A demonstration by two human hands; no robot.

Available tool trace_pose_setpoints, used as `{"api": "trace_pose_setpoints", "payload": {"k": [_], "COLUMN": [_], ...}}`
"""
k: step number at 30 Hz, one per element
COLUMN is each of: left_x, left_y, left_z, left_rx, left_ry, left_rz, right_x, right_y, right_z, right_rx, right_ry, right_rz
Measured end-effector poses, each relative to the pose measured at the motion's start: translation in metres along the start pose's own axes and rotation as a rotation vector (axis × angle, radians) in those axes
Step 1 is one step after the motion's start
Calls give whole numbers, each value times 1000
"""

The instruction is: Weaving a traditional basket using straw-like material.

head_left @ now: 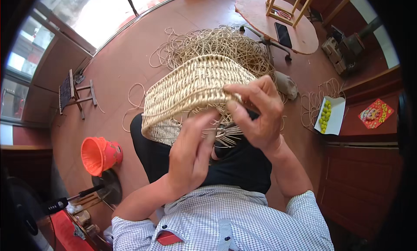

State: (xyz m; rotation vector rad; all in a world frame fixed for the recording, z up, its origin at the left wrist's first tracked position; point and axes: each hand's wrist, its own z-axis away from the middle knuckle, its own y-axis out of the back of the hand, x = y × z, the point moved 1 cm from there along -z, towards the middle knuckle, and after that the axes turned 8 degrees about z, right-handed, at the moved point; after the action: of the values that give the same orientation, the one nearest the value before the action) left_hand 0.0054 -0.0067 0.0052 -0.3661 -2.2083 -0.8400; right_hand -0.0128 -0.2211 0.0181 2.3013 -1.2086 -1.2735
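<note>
A pale woven basket [191,84], made of twisted cord, is tilted over my lap with its rim turned toward me. My right hand [260,114] pinches the basket's near rim between thumb and forefinger, at the right side. Just below that rim is my left hand [191,149], its fingers smeared by motion and pointing up at the basket's opening. Whether they grip a strand cannot be made out. Loose strand ends [230,136] fan out beneath the rim, between my hands. The inside of the basket is mostly hidden.
A large heap of loose cord [217,44] lies on the floor beyond the basket. An orange bucket [99,155] stands at left, a small stool [74,92] farther off. At right are a round table [256,12] with a phone [283,34], and a white tray [335,116] of yellow-green fruit.
</note>
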Motion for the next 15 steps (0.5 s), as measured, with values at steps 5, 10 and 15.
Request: {"api": "trace_pose_setpoints", "payload": {"k": [5,10,15], "left_x": [-48,-69,-83], "left_y": [-47,-49,-54], "left_z": [-37,-76,-72], "left_rx": [483,511,528], "left_ry": [653,717,718], "left_rz": [1086,1401,1465], "right_x": [25,39,36], "right_y": [-15,-22,-21], "right_z": [-23,-27,-27], "right_rx": [6,-7,-7], "right_ry": [-52,-102,-98], "right_rz": [-47,-91,-40]}}
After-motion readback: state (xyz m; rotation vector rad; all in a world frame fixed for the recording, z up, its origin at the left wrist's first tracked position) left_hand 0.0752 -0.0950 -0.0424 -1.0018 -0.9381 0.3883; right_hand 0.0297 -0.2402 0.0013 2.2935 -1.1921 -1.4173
